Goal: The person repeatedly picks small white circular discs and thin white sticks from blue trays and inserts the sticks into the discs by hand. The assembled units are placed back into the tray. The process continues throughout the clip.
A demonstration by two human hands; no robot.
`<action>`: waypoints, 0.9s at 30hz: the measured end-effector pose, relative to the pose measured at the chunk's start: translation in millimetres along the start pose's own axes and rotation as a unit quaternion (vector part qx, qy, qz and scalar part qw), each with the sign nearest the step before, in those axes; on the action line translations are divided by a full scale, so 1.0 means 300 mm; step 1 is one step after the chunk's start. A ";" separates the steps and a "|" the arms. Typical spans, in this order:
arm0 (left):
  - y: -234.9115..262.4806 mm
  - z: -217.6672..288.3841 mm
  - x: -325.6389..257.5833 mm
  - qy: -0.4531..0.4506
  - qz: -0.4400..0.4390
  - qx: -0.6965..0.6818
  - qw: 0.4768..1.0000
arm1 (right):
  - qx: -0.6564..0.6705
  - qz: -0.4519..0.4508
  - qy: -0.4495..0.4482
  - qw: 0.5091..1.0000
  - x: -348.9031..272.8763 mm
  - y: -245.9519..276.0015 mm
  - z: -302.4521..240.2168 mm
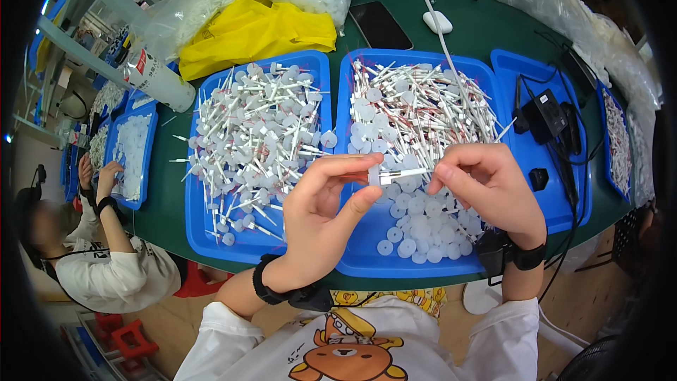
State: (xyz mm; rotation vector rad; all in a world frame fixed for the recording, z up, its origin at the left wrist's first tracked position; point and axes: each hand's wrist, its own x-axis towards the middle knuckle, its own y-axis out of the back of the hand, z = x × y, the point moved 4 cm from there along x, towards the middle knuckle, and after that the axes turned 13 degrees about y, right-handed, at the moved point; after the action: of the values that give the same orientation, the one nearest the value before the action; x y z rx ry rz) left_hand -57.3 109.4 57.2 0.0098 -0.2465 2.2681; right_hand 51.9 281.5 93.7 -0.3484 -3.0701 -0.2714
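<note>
1. The left hand [321, 201] was pinching a small white disc [374, 175] between thumb and index finger, palm turned inward.
2. The right hand [486, 187] had its thumb and index finger pressed together at the far end of a thin white stick [407, 173]; its other fingers were curled in.
3. The stick lay roughly level between the two hands, its near end at the disc; both were held above the middle tray [363, 240].
4. That blue tray held a heap of loose sticks [430, 95] at the back, some with reddish strands, and a pile of loose discs [427, 229] at the front.
5. The left tray [201, 240], also blue, was heaped with sticks bearing discs [257, 137], lying at all angles.
6. In the right tray [518, 155] lay a black adapter [546, 116] among dark cables.
7. Behind the trays, on the green table [508, 21], were a black phone [381, 25], a small white case [437, 22] and a crumpled yellow bag [257, 32].
8. A tall whitish cup [159, 81] leaned near the left tray's back corner.
9. At the far left, a co-worker [106, 275] in a white top sat with both hands near another blue tray [147, 169] of pale pieces.
</note>
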 end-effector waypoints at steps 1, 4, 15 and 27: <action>0.000 0.000 0.001 0.009 0.003 -0.008 1.000 | 0.004 0.000 -0.003 1.000 0.000 -0.002 0.002; -0.011 -0.006 -0.005 0.024 -0.008 -0.027 0.999 | -0.009 -0.007 0.002 1.000 -0.002 -0.002 -0.006; -0.017 -0.014 -0.010 0.017 -0.024 -0.030 0.999 | -0.019 0.003 0.001 1.000 -0.002 -0.014 0.006; -0.023 -0.022 -0.011 0.020 -0.036 -0.023 0.999 | -0.008 -0.005 0.031 0.999 -0.009 -0.005 0.018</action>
State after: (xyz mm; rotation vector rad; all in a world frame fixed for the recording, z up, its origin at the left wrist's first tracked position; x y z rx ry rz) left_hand -49.4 112.5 51.7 -0.0508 -0.2721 2.1887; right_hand 54.2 280.4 87.8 -0.3194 -3.0103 -0.3022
